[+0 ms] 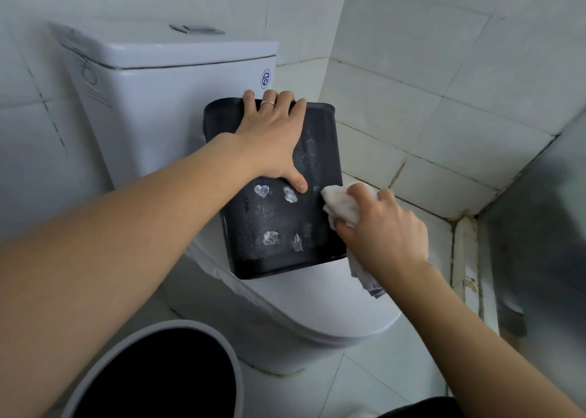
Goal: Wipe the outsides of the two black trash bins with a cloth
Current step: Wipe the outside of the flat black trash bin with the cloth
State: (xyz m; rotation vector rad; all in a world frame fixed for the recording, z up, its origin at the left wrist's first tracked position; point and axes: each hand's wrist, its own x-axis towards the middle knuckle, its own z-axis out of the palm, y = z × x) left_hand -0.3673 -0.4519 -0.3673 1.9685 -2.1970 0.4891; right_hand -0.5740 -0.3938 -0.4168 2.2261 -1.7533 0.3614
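Bin [279,227], black and rectangular, lies tipped on the closed toilet lid [317,297], leaning back toward the cistern [165,100], with one broad side turned up to the head camera. That side is dull and dusty, marked with several whitish smudges and a paler streak near its upper right. A darker band runs along its lower edge.

Left hand [272,138] lies flat on the upper part of the bin, fingers spread and bent over the far edge, thumb pressed on the face; a thin ring sits on one finger. Right hand [380,227] grips a bunched white cloth [341,206] against the bin's right edge, fingers curled round it, with a tail of cloth hanging below the wrist.

Second bin [165,373], round with a grey rim and dark inside, stands on the tiled floor [380,382] at lower left; the left forearm covers part of it and the frame cuts its lower edge. Which end of the tipped bin is the opening is not clear.
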